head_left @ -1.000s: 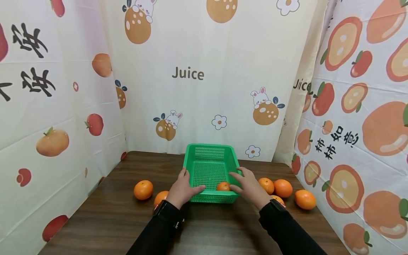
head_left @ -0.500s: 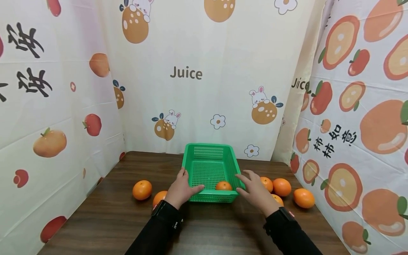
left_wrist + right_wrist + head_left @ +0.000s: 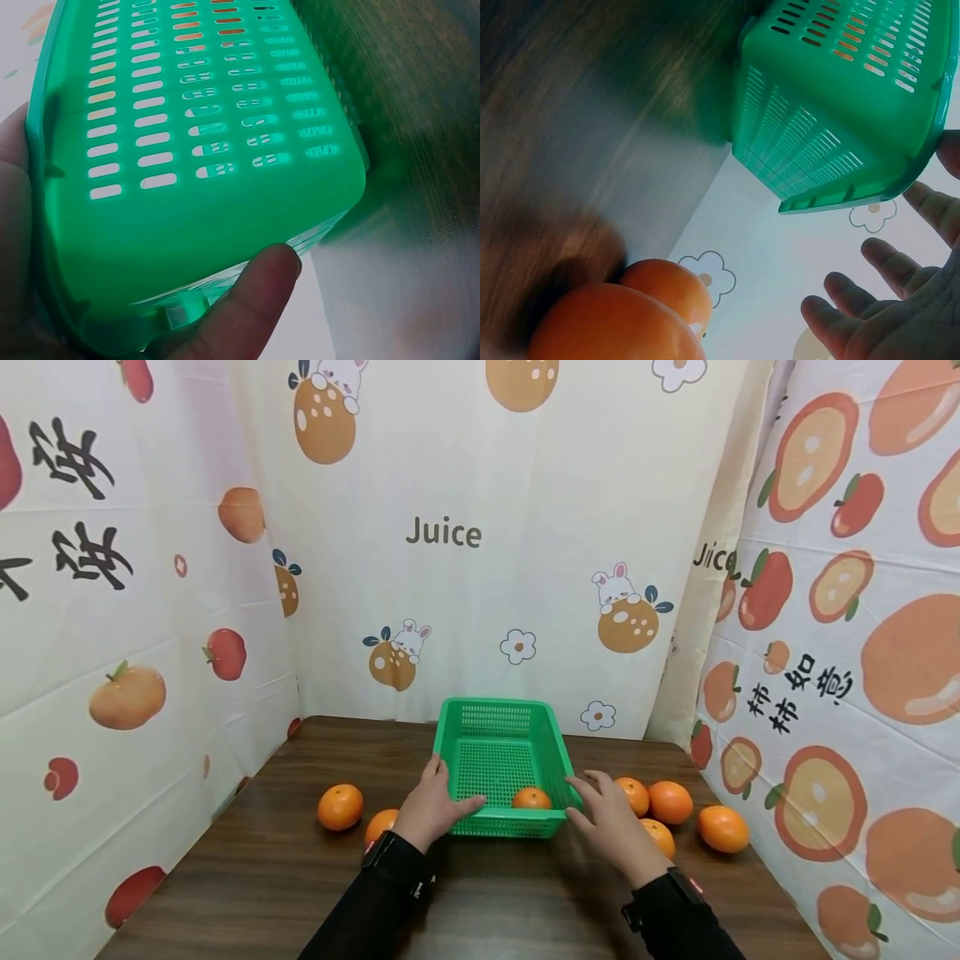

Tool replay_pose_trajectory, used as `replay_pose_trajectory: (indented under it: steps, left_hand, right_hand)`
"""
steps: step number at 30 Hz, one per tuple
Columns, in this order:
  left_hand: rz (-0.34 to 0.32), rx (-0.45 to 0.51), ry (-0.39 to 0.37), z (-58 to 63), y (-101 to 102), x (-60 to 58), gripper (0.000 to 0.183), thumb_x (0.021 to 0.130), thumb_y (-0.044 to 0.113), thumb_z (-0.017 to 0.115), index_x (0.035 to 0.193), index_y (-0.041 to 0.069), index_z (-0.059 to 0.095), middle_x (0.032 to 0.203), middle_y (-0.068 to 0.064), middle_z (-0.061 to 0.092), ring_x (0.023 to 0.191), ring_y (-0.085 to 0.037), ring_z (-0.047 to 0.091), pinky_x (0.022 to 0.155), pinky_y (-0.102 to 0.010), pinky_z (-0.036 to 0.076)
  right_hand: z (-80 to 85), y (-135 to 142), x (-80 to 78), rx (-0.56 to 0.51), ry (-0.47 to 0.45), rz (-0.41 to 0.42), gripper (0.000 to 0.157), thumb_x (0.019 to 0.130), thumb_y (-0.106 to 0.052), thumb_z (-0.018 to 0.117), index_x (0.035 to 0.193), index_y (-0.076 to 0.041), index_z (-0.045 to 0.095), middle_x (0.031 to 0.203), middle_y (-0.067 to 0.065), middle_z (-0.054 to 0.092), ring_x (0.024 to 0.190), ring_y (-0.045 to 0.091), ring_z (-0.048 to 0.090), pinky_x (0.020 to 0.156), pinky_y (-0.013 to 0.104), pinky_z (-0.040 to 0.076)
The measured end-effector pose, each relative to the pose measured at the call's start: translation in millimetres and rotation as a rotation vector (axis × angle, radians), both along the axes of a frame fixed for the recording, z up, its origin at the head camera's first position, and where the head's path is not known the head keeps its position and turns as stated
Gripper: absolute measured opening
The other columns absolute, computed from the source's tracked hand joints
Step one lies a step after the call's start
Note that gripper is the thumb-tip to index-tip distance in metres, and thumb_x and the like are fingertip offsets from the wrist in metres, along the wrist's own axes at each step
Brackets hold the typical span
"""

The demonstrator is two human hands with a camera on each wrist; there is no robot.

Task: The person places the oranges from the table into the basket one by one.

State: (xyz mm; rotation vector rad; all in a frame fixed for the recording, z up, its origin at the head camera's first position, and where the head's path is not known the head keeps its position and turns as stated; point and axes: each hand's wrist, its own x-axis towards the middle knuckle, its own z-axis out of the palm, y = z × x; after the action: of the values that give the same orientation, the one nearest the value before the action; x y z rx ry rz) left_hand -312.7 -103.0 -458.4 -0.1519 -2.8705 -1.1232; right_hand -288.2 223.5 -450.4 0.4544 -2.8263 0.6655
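Observation:
A green plastic basket stands on the wooden table, with an orange fruit, likely a mandarin, inside by its near wall. My left hand holds the basket's near left corner; in the left wrist view the thumb lies at the rim and a finger bears against the outer wall. My right hand is beside the near right corner, fingers spread and loosely bent, gripping nothing. In the right wrist view its fingers are apart from the basket, though the thumb is close to the rim and contact is unclear.
Several mandarins lie right of the basket, such as one mandarin farthest right. To the left are a mandarin and another mandarin partly hidden by my left hand. Printed curtains enclose the table's back and sides.
My right hand has drawn away to the right from the basket's near right corner, uncovering more of the mandarin inside. The left hand keeps its place on the basket.

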Motion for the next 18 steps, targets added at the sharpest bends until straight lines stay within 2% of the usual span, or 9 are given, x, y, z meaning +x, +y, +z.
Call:
replay_pose_trajectory:
  steps: [9,18]
  left_hand:
    - [0.0,-0.005,0.006,-1.1,1.7,-2.2,0.112,0.089,0.068,0.076,0.167,0.0,0.03,0.18,-0.014,0.014,0.147,-0.044,0.05,0.114,-0.058,0.049]
    - [-0.009,0.001,0.012,-2.4,0.0,-1.3,0.111,0.091,0.065,0.075,0.166,-0.001,0.029,0.179,-0.016,0.013,0.149,-0.046,0.047,0.114,-0.059,0.048]
  right_hand:
    - [-2.6,8.3,10.2,-0.007,0.047,-0.027,0.057,0.104,-0.027,0.07,0.157,-0.017,0.053,0.164,0.026,0.04,0.148,0.052,0.04,0.111,0.075,0.042]
    - [-5.5,15.7,23.7,0.015,0.09,-0.099,0.056,0.101,-0.023,0.073,0.153,-0.011,0.057,0.158,0.031,0.043,0.143,0.057,0.044,0.11,0.076,0.042]
